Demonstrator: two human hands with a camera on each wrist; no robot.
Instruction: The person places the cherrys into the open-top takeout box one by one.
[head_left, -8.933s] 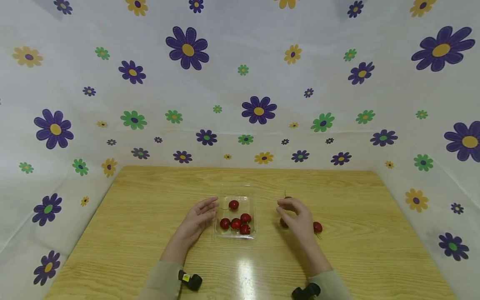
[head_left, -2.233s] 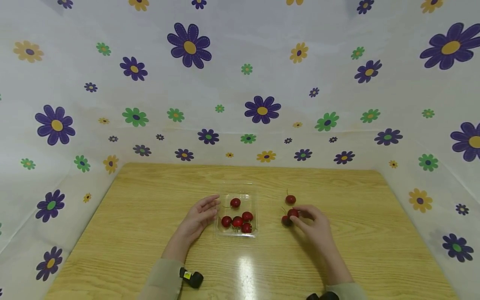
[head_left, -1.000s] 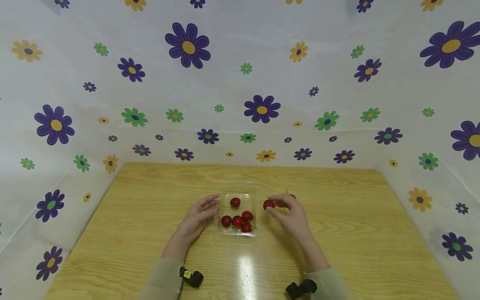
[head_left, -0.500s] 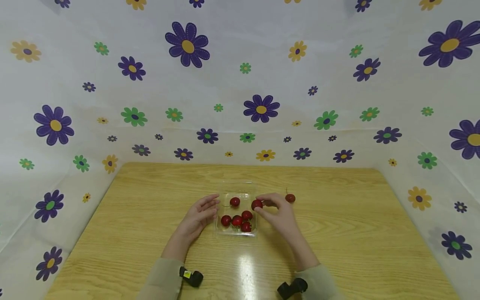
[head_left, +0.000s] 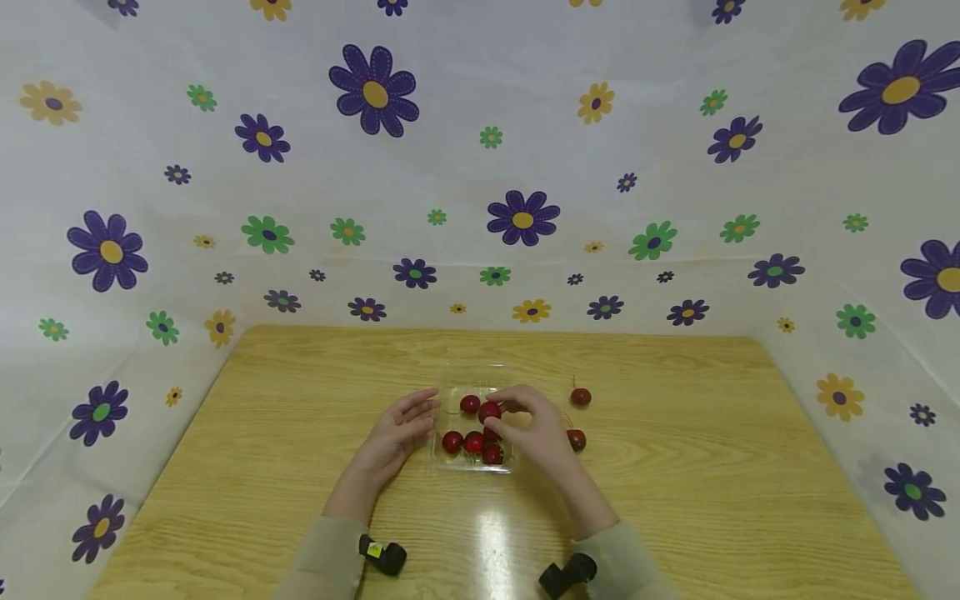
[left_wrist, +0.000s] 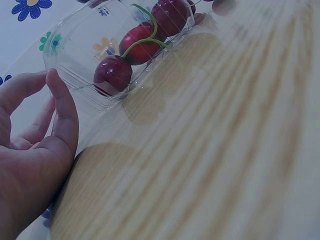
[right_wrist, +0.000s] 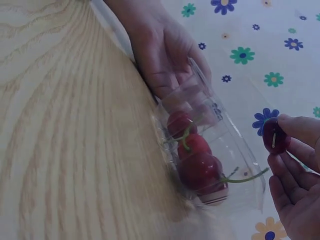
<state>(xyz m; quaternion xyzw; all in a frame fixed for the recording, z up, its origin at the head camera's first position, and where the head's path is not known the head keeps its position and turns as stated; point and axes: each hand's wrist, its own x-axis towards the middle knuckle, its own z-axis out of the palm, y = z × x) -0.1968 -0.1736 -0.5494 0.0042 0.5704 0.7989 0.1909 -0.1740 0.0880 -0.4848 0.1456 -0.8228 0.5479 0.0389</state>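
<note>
Between the thumb and fingers of my right hand point(head_left: 534, 429) a dark red cherry point(head_left: 490, 412) is pinched, held above the clear plastic box point(head_left: 472, 469). In the right wrist view the pinched cherry point(right_wrist: 276, 136) shows a short stem and sits higher than the box's wall. Several cherries lie in the box, most in its near part and one cherry point(head_left: 469, 404) farther back. My left hand point(head_left: 393, 439) rests at the box's left side with loosely bent fingers. The left wrist view shows its fingertips touching the box's corner point(left_wrist: 55, 60).
Two loose cherries lie right of the box, one stemmed cherry point(head_left: 581, 397) farther back and another cherry point(head_left: 576, 440) nearer, partly behind the right hand. Everything stands on a wooden table point(head_left: 300, 375), with a flower-printed sheet point(head_left: 450, 167) around its back and sides.
The right hand took a cherry from those on the right and carried it left, from the table to over the box. The left hand has stayed at the box's left side.
</note>
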